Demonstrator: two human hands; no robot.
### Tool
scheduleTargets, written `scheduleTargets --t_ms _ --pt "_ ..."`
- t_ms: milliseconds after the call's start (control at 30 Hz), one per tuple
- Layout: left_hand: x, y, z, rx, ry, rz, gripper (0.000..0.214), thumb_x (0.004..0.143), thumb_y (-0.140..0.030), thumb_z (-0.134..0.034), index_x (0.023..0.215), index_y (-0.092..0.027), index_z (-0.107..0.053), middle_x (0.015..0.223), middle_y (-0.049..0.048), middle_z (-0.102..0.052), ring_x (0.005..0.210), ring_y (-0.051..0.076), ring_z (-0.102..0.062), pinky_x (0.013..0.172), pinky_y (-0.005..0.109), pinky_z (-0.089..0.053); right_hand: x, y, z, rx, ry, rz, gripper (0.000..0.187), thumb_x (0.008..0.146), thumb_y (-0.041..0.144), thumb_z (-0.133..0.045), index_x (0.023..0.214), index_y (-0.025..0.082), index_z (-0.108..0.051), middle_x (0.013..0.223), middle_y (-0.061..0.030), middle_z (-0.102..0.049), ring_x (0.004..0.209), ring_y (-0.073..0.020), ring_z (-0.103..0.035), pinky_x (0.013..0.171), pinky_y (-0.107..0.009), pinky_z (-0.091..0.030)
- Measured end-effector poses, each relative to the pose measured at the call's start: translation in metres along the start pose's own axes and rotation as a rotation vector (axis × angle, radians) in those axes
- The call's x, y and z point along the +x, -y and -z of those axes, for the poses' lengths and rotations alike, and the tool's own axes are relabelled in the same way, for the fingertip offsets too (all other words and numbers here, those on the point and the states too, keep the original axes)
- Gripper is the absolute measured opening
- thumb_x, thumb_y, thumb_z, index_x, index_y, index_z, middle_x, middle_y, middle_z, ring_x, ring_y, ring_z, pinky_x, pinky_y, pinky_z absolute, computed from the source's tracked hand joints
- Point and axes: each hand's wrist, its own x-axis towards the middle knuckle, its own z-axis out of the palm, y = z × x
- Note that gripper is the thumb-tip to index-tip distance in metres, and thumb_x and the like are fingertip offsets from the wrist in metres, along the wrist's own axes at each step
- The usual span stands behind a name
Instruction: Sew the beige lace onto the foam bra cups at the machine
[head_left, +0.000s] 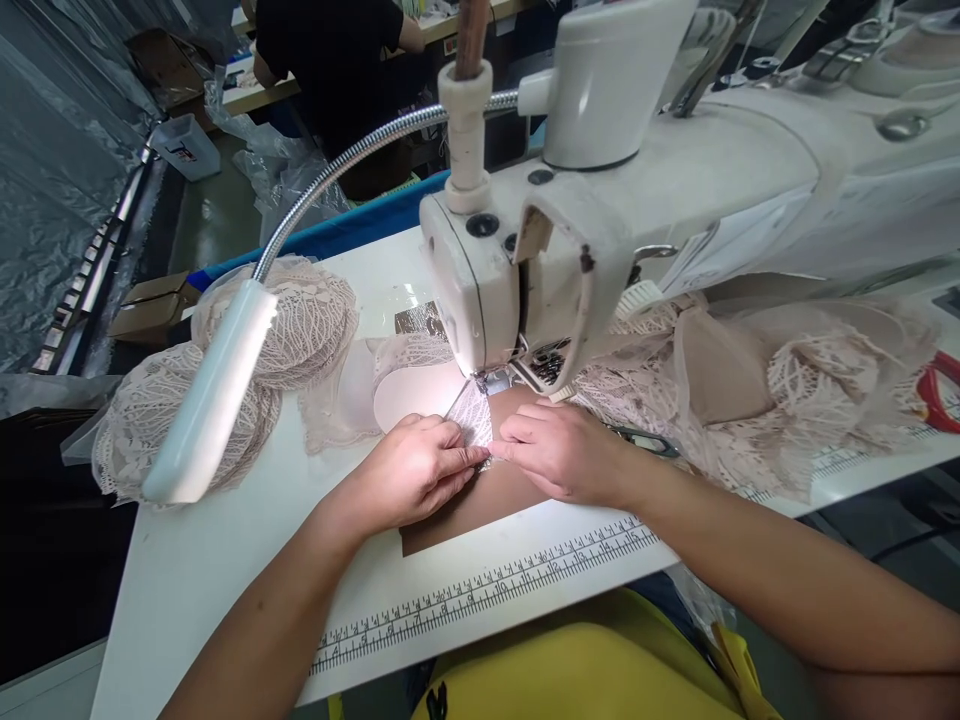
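Under the needle of a white sewing machine (480, 260) lies a pale lace piece (474, 415), brightly lit. My left hand (420, 465) pinches its near left edge, thumb and forefinger pressed together. From the other side my right hand (559, 450) grips the near right edge, its fingertips almost meeting those of the left. A smooth pale cup-shaped part (409, 390) joins the lace on the left, partly behind my left hand. Beneath both hands is a brown sheet (442, 525) on the table. The exact stitch point is too small to make out.
Stacks of round lace pieces (277, 325) sit at the left under a lamp (214, 400) on a bendable neck. Lace garments (750, 390) heap at the right, near red-handled scissors (941, 392). A printed ruler (480, 595) runs along the front edge. Another person (330, 80) works behind.
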Motion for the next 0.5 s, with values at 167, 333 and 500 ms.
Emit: scheduleTargets --t_ms 167,333,500 --pt "0.005 0.005 -0.001 -0.005 -0.176 0.073 0.031 0.093 -0.023 -0.044 0.118 -0.013 -0.059 0.107 0.0125 -0.062 0.092 0.021 -0.055 0.077 0.033 -0.048 0.001 0.002 0.001 -0.007 0.0 -0.018 0.016 0.083 0.011 -0.049 0.082 0.016 -0.064 0.076 -0.0031 -0.057 0.071 -0.0155 -0.039 0.062 -0.028 -0.025" --pt "0.014 0.012 -0.01 0.124 -0.164 0.07 0.031 0.093 -0.022 -0.044 0.118 -0.013 -0.058 0.125 0.0119 -0.059 0.095 0.022 -0.055 0.081 0.036 -0.048 0.001 0.002 0.0 -0.006 -0.018 -0.02 0.016 0.084 0.011 -0.049 0.077 0.017 -0.062 0.074 -0.0024 -0.055 0.068 -0.0149 -0.036 0.06 -0.028 -0.024" --pt "0.016 0.014 -0.015 0.225 -0.11 0.066 0.035 0.094 -0.025 -0.041 0.123 -0.013 -0.057 0.131 0.0103 -0.056 0.094 0.023 -0.054 0.08 0.038 -0.048 0.001 0.002 0.001 0.013 0.002 -0.031 0.015 0.084 0.012 -0.049 0.082 0.016 -0.063 0.076 -0.0029 -0.056 0.069 -0.0147 -0.037 0.061 -0.027 -0.025"
